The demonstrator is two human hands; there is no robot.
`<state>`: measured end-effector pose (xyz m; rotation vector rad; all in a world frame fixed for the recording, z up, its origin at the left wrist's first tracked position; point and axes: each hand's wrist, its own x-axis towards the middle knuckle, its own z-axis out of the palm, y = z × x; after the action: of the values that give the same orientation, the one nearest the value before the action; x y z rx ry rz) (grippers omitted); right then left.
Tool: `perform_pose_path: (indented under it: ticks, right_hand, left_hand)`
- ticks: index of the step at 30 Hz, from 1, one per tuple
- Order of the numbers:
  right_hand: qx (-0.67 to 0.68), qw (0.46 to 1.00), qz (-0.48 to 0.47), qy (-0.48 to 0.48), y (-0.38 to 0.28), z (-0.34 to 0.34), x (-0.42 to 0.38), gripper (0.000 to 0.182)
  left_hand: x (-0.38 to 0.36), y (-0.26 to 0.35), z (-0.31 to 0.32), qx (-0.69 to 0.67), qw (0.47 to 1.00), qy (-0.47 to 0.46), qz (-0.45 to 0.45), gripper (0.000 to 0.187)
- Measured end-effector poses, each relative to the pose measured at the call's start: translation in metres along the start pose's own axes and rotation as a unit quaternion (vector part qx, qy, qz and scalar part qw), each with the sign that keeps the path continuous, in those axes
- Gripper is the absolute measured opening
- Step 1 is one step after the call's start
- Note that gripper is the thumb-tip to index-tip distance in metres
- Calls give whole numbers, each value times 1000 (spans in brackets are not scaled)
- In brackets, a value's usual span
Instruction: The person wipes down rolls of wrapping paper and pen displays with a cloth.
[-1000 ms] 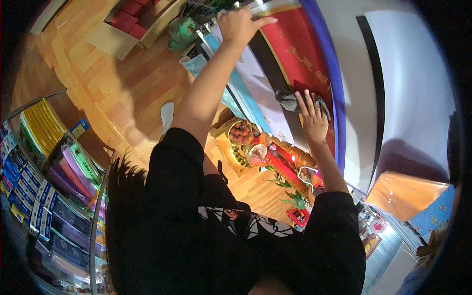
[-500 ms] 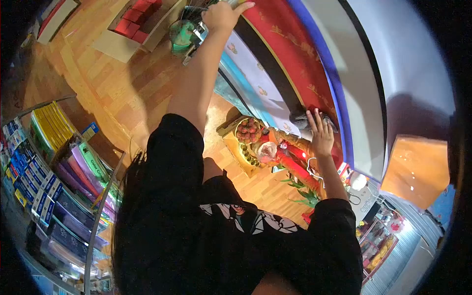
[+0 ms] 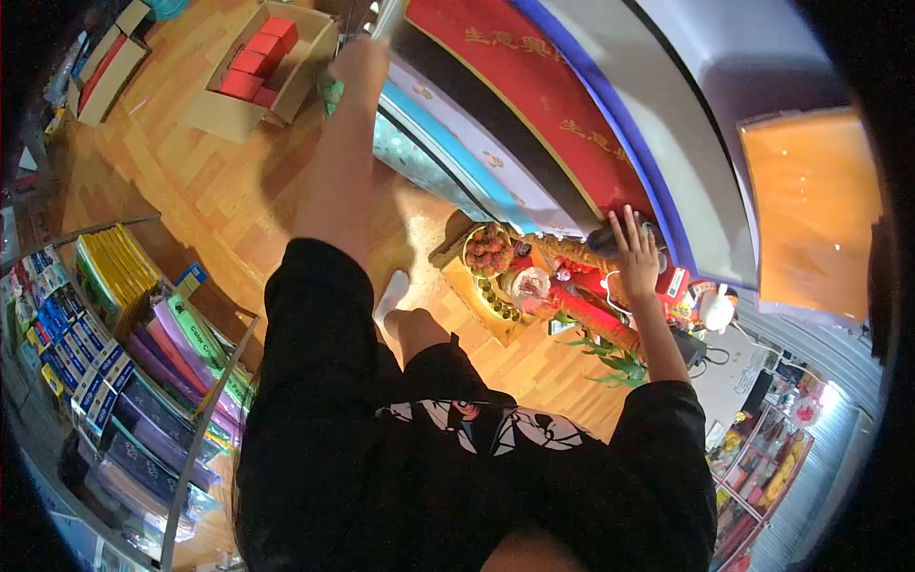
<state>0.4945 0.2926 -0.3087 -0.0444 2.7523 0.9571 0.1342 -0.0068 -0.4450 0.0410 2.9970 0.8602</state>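
My right hand (image 3: pixel 636 250) lies flat with its fingers stretched out over a dark grey cloth (image 3: pixel 601 241), which shows on both sides of it. The cloth rests at the near end of a long red strip (image 3: pixel 534 86) with gold lettering, bordered by a blue edge (image 3: pixel 624 119). Out ahead on the left, my left hand (image 3: pixel 360 63) is smeared by motion, so its fingers do not show clearly. It is beside the far end of the layered red, black and pale panels, close to a green container (image 3: pixel 332 91) partly hidden by the arm.
Below my right hand stand a fruit bowl (image 3: pixel 488 250), red decorations and a green plant (image 3: pixel 615 365). A cardboard box (image 3: pixel 224 114) holds red boxes (image 3: pixel 255 62) on the wooden floor. A rack of packaged stationery (image 3: pixel 95 362) is at left; an orange panel (image 3: pixel 810 210) at right.
My left hand has moved left and slightly down in view. My right hand stays over the grey cloth, shifted slightly right. The whole view has turned, showing more of the floor and cardboard box.
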Motion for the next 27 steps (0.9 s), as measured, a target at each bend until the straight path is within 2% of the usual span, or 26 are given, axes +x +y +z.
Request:
perform_pose_path:
  ticks: [2,4,6,8,9,10,11,12,14,15,16,18,19,21,22,24,25,26,27]
  right_hand:
    - [28,999,6,31,-4,-2,-11,70]
    - [135,990,23,25,-16,-22,-20,76]
    - [275,960,48,-37,-35,-48,-28,72]
    - [388,915,52,100,-62,-61,-22,63]
    - [408,906,51,98,-75,-72,-16,58]
    - [428,897,51,97,-87,-82,-8,52]
    - [446,882,43,145,-100,-79,4,45]
    - [448,877,46,168,-113,-84,13,43]
    - [499,831,64,236,-133,-100,40,41]
    - [482,824,79,287,-138,-101,58,40]
    - [466,814,97,333,-145,-101,73,39]
    - [440,797,147,387,-146,-92,113,43]
    - [407,805,143,408,-155,-89,134,43]
    - [367,806,148,440,-170,-63,168,43]
    - [320,801,143,485,-173,-47,189,43]
    - [263,788,151,536,-186,-16,217,44]
    - [242,780,171,552,-192,-4,226,44]
    - [218,772,192,566,-197,7,231,45]
    - [193,765,209,578,-202,17,236,46]
  left_hand:
    - [-25,-22,3,31,997,-64,-15,30]
    - [-42,-43,27,18,994,-99,-36,26]
    - [-55,-47,20,-2,994,-110,-27,26]
    - [-63,-36,7,-125,990,-65,19,23]
    - [-60,-30,0,-122,990,-65,28,23]
    - [-55,-22,-7,-196,978,9,65,23]
    - [-47,-12,-13,-267,955,81,101,23]
    - [-38,-7,-21,-267,953,81,114,23]
    - [-13,6,-36,-425,881,206,-7,25]
    - [-6,9,-47,-442,885,145,-7,41]
    - [7,11,-39,-442,885,144,9,41]
    - [15,16,-6,-322,942,88,17,55]
    - [15,7,3,-363,930,53,19,64]
    - [13,-8,35,-408,912,19,45,64]
    - [18,-10,47,-453,889,-11,64,64]
    - [22,-19,63,-464,877,19,121,61]
    - [24,-19,61,-381,885,134,232,60]
    - [26,-15,57,-293,861,250,333,59]
    - [30,-12,51,-222,820,314,425,60]
